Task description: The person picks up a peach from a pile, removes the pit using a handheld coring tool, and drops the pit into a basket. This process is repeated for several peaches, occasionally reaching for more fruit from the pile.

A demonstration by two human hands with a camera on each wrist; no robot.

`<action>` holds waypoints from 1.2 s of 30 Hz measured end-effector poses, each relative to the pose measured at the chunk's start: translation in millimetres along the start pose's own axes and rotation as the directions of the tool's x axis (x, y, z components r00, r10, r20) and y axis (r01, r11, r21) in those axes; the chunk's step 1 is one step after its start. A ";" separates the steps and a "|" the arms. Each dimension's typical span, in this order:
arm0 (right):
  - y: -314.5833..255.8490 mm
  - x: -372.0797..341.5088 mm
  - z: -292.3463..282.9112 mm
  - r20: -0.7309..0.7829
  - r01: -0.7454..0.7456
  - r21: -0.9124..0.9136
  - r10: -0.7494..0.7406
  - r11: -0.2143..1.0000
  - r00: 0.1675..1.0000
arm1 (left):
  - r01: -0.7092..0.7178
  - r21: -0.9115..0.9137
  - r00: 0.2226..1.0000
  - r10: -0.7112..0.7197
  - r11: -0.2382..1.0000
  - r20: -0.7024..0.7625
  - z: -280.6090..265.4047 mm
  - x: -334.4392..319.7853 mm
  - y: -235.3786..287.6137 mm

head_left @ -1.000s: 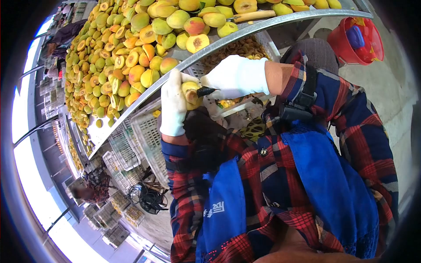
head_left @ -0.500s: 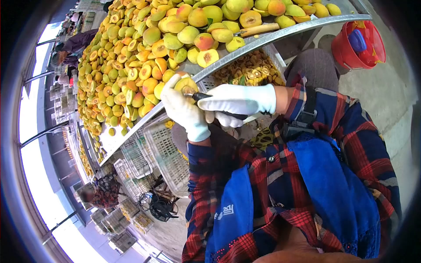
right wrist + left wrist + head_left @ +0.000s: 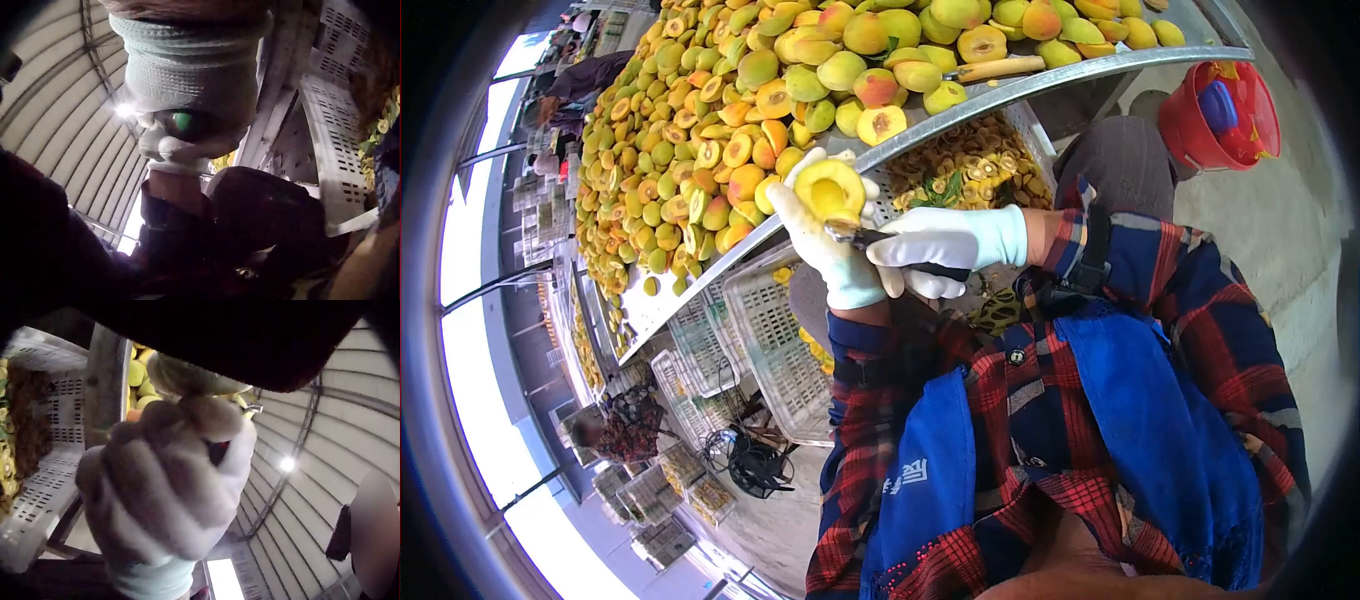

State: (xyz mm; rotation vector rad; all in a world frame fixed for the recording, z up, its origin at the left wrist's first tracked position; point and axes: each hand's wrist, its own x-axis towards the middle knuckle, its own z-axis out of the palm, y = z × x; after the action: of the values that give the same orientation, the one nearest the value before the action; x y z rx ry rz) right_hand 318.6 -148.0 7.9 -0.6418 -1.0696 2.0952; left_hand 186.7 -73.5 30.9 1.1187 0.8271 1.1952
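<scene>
My gloved left hand [image 3: 820, 245] holds a yellow peach half [image 3: 828, 188], cut face up, with a smooth hollow in its middle. In my gloved right hand [image 3: 940, 245] is a pitting tool [image 3: 870, 237] with a black handle, gripped by curled fingers. At the tool's metal tip, right by the lower rim of the peach half, sits a small brownish piece [image 3: 840, 228] that looks like a cut-out pit. The tool's handle shows a green end [image 3: 182, 122] in the right wrist view. Both hands are close together, just in front of the table edge.
Many peaches [image 3: 730, 150] are heaped on the metal-edged table [image 3: 1050, 75], where a wooden-handled tool [image 3: 1000, 68] also lies. Below its edge stands a crate of brown pits [image 3: 970, 165]. Empty-looking white crates [image 3: 775, 360] stand at left, a red bucket [image 3: 1190, 125] at right.
The right hand has worked the tool at the peach half; its middle, filled before, is now a smooth hollow. The left hand has opened its grip somewhat around the fruit.
</scene>
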 end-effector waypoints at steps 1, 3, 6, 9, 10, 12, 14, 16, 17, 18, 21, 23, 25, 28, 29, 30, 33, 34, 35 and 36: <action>1.0 -0.4 -2.3 -0.015 -0.020 -0.079 0.019 0.997 1.000 | 0.092 -0.043 0.995 -0.094 0.995 -0.042 -6.3 2.8 1.6; -1.0 -6.4 -3.1 -0.089 -0.066 -0.173 0.051 0.983 0.995 | 0.132 -0.030 0.981 -0.135 0.991 -0.137 -29.1 8.7 10.2; 1.0 -12.5 -31.0 -0.262 -0.255 -0.926 0.013 0.278 0.965 | 0.001 0.664 0.975 0.148 0.748 -0.168 -101.1 14.7 44.8; 3.4 -25.3 -39.5 -0.519 -0.518 -0.855 -0.038 0.033 0.854 | 0.135 0.990 0.977 0.161 0.048 -0.141 -137.8 21.8 68.2; 1.1 -26.5 -39.6 -0.514 -0.512 -0.858 -0.068 0.043 0.855 | 0.134 0.990 0.977 0.162 0.048 -0.140 -137.9 28.2 65.6; -4.7 -21.1 -34.6 -0.519 -0.516 -0.855 -0.088 0.061 0.850 | 0.033 0.999 0.997 0.063 0.034 -0.035 -139.6 57.3 49.3; -7.5 -20.4 -33.4 -0.533 -0.526 -0.846 -0.112 0.086 0.839 | 0.035 0.982 0.999 0.018 -0.187 -0.032 -123.4 84.2 34.7; -7.6 -22.1 -35.1 -0.530 -0.526 -0.848 -0.081 0.070 0.844 | 0.038 0.920 0.991 -0.103 -0.391 -0.084 -112.2 110.5 20.0; -11.1 -24.1 -33.6 -0.507 -0.504 -0.861 -0.044 0.076 0.861 | 0.037 0.885 0.982 -0.147 -0.464 -0.119 -106.4 121.6 12.2; -12.5 -24.6 -34.1 -0.515 -0.511 -0.856 -0.050 0.077 0.856 | 0.034 0.844 0.970 -0.187 -0.535 -0.157 -100.9 131.2 4.7; -6.6 -23.2 -32.6 -0.466 -0.459 -0.878 -0.019 0.139 0.885 | -0.009 0.844 0.958 -0.247 -0.536 -0.147 -103.0 143.2 -7.1; -5.2 -26.5 -34.3 -0.444 -0.428 -0.888 -0.074 0.168 0.893 | -0.024 0.887 0.954 -0.275 -0.461 -0.117 -109.5 149.3 -10.6; 2.1 -28.6 -38.3 -0.370 -0.341 -0.925 -0.191 0.167 0.909 | 0.006 0.965 0.987 -0.156 -0.261 -0.048 -131.4 146.0 -19.0; 3.5 -21.2 -35.7 -0.378 -0.284 -0.913 -0.346 0.294 0.859 | 0.137 0.788 0.989 -0.032 0.600 -0.147 -151.1 139.5 -25.2; 0.3 -15.7 -33.0 -0.385 -0.272 -0.907 -0.368 0.323 0.846 | 0.233 0.584 0.966 -0.119 0.777 -0.228 -144.7 129.0 -11.6; -2.6 -11.9 -30.5 -0.379 -0.263 -0.908 -0.372 0.326 0.847 | 0.309 0.331 0.934 -0.219 0.892 -0.282 -136.6 120.9 0.5; -6.9 -5.0 -24.3 -0.280 -0.081 -0.926 -0.526 0.369 0.803 | 0.347 -0.060 0.919 -0.352 0.936 -0.174 -94.6 84.8 19.5; -5.5 -2.4 -21.7 -0.282 -0.082 -0.924 -0.521 0.374 0.805 | 0.372 -0.153 0.923 -0.383 0.915 -0.042 -87.6 73.5 22.3; -3.9 1.3 -19.6 -0.259 -0.031 -0.926 -0.573 0.376 0.777 | 0.366 -0.177 0.930 -0.353 0.913 0.102 -92.1 68.2 17.7; -3.0 4.3 -17.4 -0.237 0.018 -0.927 -0.624 0.373 0.745 | 0.370 -0.178 0.929 -0.357 0.912 0.101 -86.4 60.7 16.1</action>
State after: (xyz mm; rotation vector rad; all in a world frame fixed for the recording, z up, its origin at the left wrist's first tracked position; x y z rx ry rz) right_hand 328.8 -134.9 0.5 -1.3013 -1.7246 0.6711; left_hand 114.0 4.5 26.6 0.7969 0.8076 0.8986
